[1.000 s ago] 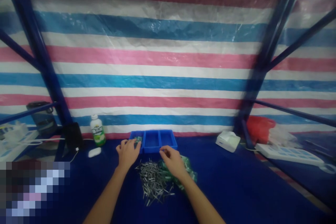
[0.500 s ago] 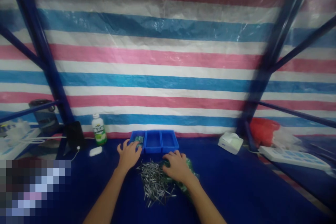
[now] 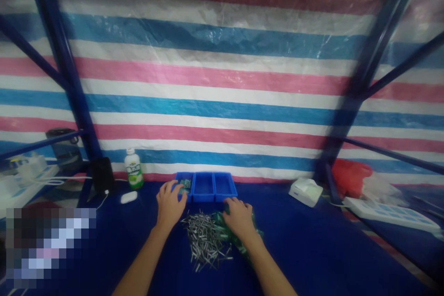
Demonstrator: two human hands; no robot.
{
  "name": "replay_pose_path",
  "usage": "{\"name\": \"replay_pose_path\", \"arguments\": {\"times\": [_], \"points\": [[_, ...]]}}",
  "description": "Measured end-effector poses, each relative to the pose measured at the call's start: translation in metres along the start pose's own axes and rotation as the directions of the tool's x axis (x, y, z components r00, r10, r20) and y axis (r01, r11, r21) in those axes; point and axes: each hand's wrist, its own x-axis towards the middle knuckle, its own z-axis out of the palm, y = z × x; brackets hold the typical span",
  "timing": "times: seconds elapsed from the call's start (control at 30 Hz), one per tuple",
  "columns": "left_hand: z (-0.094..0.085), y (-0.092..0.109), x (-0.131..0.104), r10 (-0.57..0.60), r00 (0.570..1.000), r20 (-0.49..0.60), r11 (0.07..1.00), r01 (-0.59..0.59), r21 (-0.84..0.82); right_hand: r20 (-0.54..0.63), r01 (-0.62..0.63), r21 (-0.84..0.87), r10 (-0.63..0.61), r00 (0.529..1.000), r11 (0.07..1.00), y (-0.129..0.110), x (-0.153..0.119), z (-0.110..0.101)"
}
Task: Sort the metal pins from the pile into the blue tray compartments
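Note:
My left hand [image 3: 170, 204] is at the left end of a blue three-part tray [image 3: 204, 198], fingers apart, with nothing visible in it. Small green pieces [image 3: 186, 185] lie in that left compartment, close to my fingertips. My right hand [image 3: 239, 218] lies over a heap of green packets or pieces [image 3: 222, 225], its fingers bent and spread; the palm hides part of the heap. Between my forearms is a loose pile of thin silvery metal pins or nails [image 3: 204, 243], touching the green heap on its left side.
At the back left stand a white-and-green bottle [image 3: 133, 170], a white oval case [image 3: 129, 197] and a black device [image 3: 101, 175] with a cable. A tissue pack [image 3: 305, 191] sits at the back right. Power strips [image 3: 391, 215] and blue frame posts flank the table.
My right hand has shifted slightly right, off the pins' edge, uncovering more of the green heap. My left hand has drawn back a little from the left compartment. The view has tilted slightly.

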Motion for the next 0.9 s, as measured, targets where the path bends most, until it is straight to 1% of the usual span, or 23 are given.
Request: {"name": "replay_pose_path", "arguments": {"times": [0.1, 0.2, 0.27, 0.33, 0.43, 0.5, 0.6, 0.7, 0.8, 0.83, 0.9], "points": [[-0.004, 0.011, -0.005, 0.069, 0.998, 0.007, 0.994, -0.068, -0.091, -0.012, 0.0, 0.026, 0.0, 1.0, 1.0, -0.001, 0.001, -0.002], [-0.004, 0.02, -0.012, 0.187, 0.982, 0.036, 0.958, -0.174, -0.23, -0.042, 0.022, 0.056, -0.019, 0.999, 0.998, -0.002, 0.003, -0.006], [-0.004, 0.024, -0.016, 0.259, 0.963, 0.071, 0.913, -0.22, -0.344, -0.065, 0.071, 0.121, -0.063, 0.996, 0.99, -0.004, 0.004, -0.007], [-0.003, 0.027, -0.019, 0.308, 0.943, 0.125, 0.864, -0.222, -0.452, -0.102, 0.155, 0.249, -0.133, 0.986, 0.956, -0.006, 0.005, -0.009], [0.001, 0.029, -0.023, 0.339, 0.918, 0.205, 0.799, -0.166, -0.578, -0.198, 0.286, 0.478, -0.215, 0.956, 0.831, -0.012, 0.005, -0.011], [0.003, 0.03, -0.024, 0.35, 0.903, 0.251, 0.76, -0.117, -0.639, -0.23, 0.313, 0.598, -0.216, 0.949, 0.738, -0.017, 0.004, -0.012], [0.003, 0.033, -0.025, 0.367, 0.862, 0.349, 0.715, -0.022, -0.699, -0.184, 0.262, 0.714, -0.187, 0.965, 0.65, -0.022, 0.001, -0.011], [0.003, 0.035, -0.024, 0.342, 0.826, 0.449, 0.67, 0.12, -0.732, -0.116, 0.191, 0.787, -0.163, 0.98, 0.587, -0.025, 0.0, -0.007], [0.005, 0.034, -0.023, 0.285, 0.833, 0.474, 0.598, 0.232, -0.767, -0.05, 0.108, 0.853, -0.127, 0.991, 0.511, -0.026, 0.001, -0.005], [0.006, 0.033, -0.022, 0.274, 0.84, 0.468, 0.566, 0.252, -0.785, -0.026, 0.091, 0.86, -0.135, 0.991, 0.502, -0.026, 0.001, -0.005], [0.009, 0.031, -0.021, 0.26, 0.855, 0.45, 0.503, 0.278, -0.818, 0.013, 0.085, 0.848, -0.181, 0.983, 0.523, -0.026, 0.001, -0.005]]}}
